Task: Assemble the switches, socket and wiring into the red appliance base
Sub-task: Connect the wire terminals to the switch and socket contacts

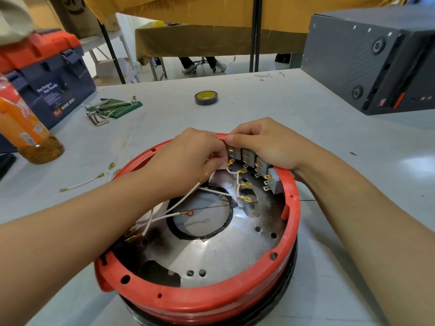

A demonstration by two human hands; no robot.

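The round red appliance base (202,300) lies open side up on the grey table, a shiny metal plate inside. Several grey switches (253,162) with brass tabs sit in a row at its far rim. My right hand (263,143) curls over that rim and holds the switches. Just left of it, my left hand (188,158) pinches a brass connector on a white wire (236,178) at the leftmost switch. More white wires (179,203) with brass terminals, one a ring terminal (188,212), trail across the plate.
Loose white wires with brass ends (82,183) lie left of the base. Further off are hex keys (103,111), a black tape roll (206,98), an orange drink bottle (26,128), a blue-and-red toolbox (51,74) at left and a dark box (374,60) at right.
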